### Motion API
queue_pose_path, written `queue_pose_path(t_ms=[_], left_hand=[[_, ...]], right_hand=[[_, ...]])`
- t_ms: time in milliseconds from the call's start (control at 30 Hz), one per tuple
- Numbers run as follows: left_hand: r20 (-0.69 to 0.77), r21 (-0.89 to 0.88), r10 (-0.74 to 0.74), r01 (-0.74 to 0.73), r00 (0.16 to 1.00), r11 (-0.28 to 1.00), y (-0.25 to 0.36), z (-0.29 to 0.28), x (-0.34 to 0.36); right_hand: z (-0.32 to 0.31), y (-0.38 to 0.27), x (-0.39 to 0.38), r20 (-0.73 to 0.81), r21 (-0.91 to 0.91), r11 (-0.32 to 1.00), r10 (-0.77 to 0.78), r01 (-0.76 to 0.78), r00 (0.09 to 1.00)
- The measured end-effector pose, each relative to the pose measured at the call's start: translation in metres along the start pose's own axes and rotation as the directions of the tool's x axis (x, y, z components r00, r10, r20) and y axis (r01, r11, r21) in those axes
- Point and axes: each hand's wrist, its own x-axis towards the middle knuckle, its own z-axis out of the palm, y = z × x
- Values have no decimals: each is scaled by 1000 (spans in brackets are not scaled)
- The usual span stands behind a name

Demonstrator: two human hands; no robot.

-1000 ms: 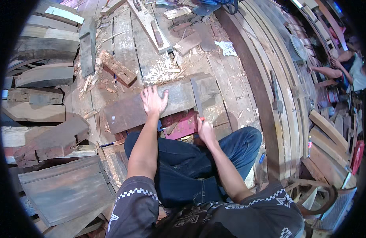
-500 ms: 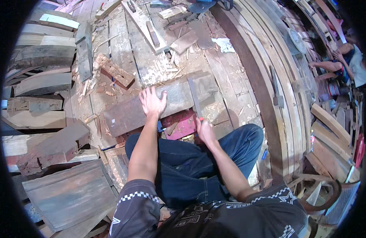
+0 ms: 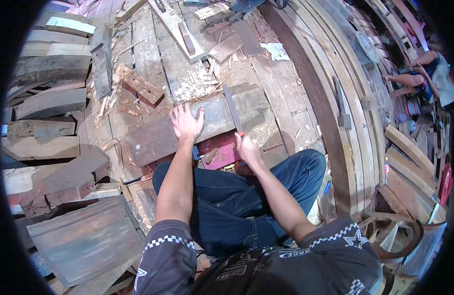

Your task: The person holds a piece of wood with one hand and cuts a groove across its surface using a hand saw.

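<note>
I take the grey plank [image 3: 197, 125] as the landmark: a long weathered board lying slantwise across the plank floor [image 3: 168, 73], just ahead of my knees. My left hand [image 3: 185, 123] lies flat on its middle, fingers spread and palm down, gripping nothing. A saw [image 3: 233, 109] with a thin dark blade stands across the plank to the right of that hand; my right hand [image 3: 246, 150] is closed round its handle at the plank's near edge. Under the near edge sits a red block [image 3: 219, 152], touching my jeans [image 3: 227, 196]. Beyond the plank, the floor is strewn with pale wood chips [image 3: 197, 86] and short offcuts, among them a rough brown block [image 3: 138, 83] to the far left. Left of the plank, heavy curved timbers [image 3: 45, 93] lie stacked. Right of it, long bent boards [image 3: 335, 98] sweep past in a curve; farther right, another person [image 3: 433, 73] is partly in view.
</note>
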Motion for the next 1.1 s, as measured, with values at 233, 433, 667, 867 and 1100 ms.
queue_pose_path(t_ms=[233,433,667,867,1100], left_hand=[[-21,16,-3,4,1000,1000,-8,-1,-3],[17,9,-7,7,1000,1000,1,0,-1],[3,33,-27,27,1000,999,-14,-1,-4],[6,-32,8,-8,1000,999,1,2,2],[0,-2,0,0,1000,1000,-8,4,-4]], right_hand=[[9,6,-32,-25,78,995,-64,65,998],[1,-4,-5,-15,-14,1000,7,-7,1000],[9,10,-40,-23,22,999,-30,31,999],[1,9,-3,-69,-94,995,-46,39,997],[4,26,-39,0,30,999,-41,41,999]])
